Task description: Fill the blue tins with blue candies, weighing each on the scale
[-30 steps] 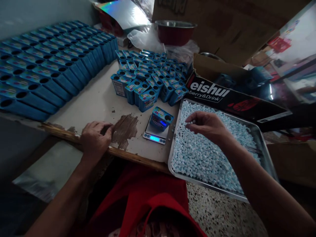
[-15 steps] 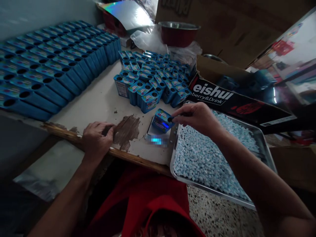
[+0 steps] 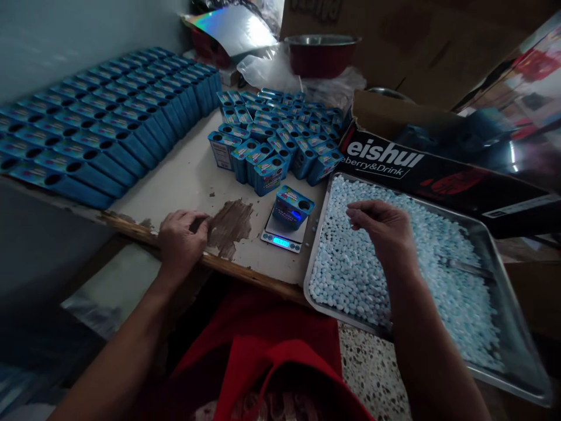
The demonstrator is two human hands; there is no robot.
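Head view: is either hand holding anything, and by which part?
Nothing shows in the left hand, resting at the table edge. The right hand, fingertips together, is above the pellets; whether it pinches one cannot be told.

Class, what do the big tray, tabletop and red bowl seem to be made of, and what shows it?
Tray: metal, probably stainless steel or aluminium, with a soft grey sheen along its walls.
Tabletop: apparently wood under a pale coating, paint or laminate; it has worn through to a streaky brown patch.
Bowl: likely metal, dark red outside, possibly enamelled; its rim looks silvery.
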